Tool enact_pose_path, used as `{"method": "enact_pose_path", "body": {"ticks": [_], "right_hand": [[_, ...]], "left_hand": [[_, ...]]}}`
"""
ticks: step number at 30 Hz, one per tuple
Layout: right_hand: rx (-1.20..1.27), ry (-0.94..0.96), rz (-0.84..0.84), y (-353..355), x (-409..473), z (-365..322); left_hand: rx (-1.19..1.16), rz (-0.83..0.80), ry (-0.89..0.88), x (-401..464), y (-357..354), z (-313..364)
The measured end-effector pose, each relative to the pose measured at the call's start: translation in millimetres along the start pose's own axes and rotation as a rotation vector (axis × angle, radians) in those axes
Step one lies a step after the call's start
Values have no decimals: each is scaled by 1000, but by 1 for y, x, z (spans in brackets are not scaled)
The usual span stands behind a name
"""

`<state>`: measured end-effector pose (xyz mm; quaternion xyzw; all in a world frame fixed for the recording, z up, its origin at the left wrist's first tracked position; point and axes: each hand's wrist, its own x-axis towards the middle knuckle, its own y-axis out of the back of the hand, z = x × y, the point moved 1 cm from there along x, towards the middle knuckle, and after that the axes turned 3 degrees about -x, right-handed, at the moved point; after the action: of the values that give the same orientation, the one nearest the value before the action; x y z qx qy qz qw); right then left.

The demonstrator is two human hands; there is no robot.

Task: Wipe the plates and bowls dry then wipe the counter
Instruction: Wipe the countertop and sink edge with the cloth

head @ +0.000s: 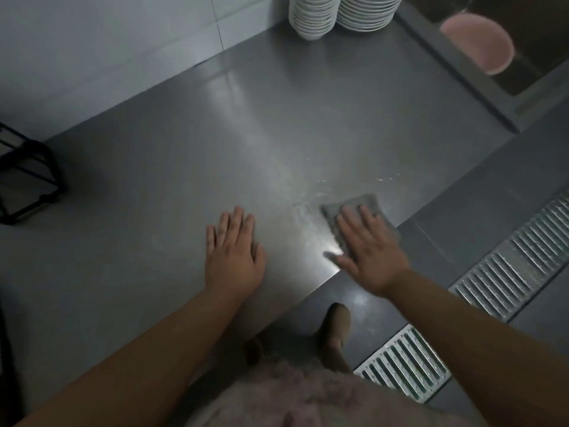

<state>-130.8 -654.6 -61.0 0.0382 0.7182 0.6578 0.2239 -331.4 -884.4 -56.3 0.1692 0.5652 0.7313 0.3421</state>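
My right hand (368, 252) lies flat, fingers spread, pressing a grey cloth (358, 208) onto the steel counter (191, 167) near its front edge. Small water drops glint on the metal just beyond the cloth. To the left of the cloth, my left hand (234, 252) rests palm down on the bare counter, fingers straight. A stack of white bowls (312, 16) and a stack of white plates (366, 12) stand side by side at the counter's far corner.
A sink (529, 66) with a pink basin (478, 43) in it lies at the far right. A black wire rack (27, 180) stands at the counter's left end. Below the front edge are my feet and a metal floor drain grate (505, 269).
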Motion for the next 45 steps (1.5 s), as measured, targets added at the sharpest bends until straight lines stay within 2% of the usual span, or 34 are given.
{"method": "enact_pose_path", "body": {"ticks": [2, 4, 6, 9, 11, 13, 15, 17, 19, 21, 23, 26, 29, 31, 34, 36, 38, 39, 42, 45], "right_hand": [[48, -149, -20, 11, 12, 35], [127, -236, 1, 17, 23, 38], [137, -220, 38, 15, 25, 17], [77, 143, 47, 3, 6, -24], [36, 368, 22, -2, -2, -19], [-7, 436, 51, -1, 8, 16], [-62, 321, 83, 3, 25, 59], [-67, 109, 89, 14, 43, 93], [-9, -76, 61, 23, 56, 100], [58, -146, 53, 25, 61, 80], [69, 0, 69, 23, 56, 48], [55, 374, 46, 12, 42, 11], [38, 538, 52, 12, 62, 29], [0, 445, 67, 17, 84, 61], [0, 49, 88, 35, 107, 108], [66, -172, 85, 43, 111, 109], [106, -215, 75, 46, 111, 81], [104, -138, 72, 44, 107, 61], [103, 299, 33, 29, 83, 1], [47, 540, 6, 22, 88, 1]], "left_hand": [[-14, 12, 33, 8, -1, 17], [-29, 29, 60, 21, -3, 41], [-51, 54, 93, 33, -7, 62], [-52, 83, 130, 42, -18, 75], [-31, 91, 132, 41, -23, 75], [-16, 93, 135, 42, -25, 74], [-3, 94, 136, 44, -25, 76], [19, 92, 140, 45, -26, 76], [44, 72, 150, 45, -26, 76], [52, 64, 156, 46, -25, 76], [52, 68, 163, 46, -25, 76], [45, 80, 164, 46, -26, 76], [40, 87, 154, 46, -26, 75], [44, 81, 154, 46, -26, 74], [44, 82, 160, 46, -26, 74], [35, 85, 158, 46, -26, 74], [27, 87, 156, 46, -26, 74], [20, 91, 155, 46, -26, 73], [8, 97, 150, 47, -27, 72], [-1, 103, 139, 47, -27, 71]]}}
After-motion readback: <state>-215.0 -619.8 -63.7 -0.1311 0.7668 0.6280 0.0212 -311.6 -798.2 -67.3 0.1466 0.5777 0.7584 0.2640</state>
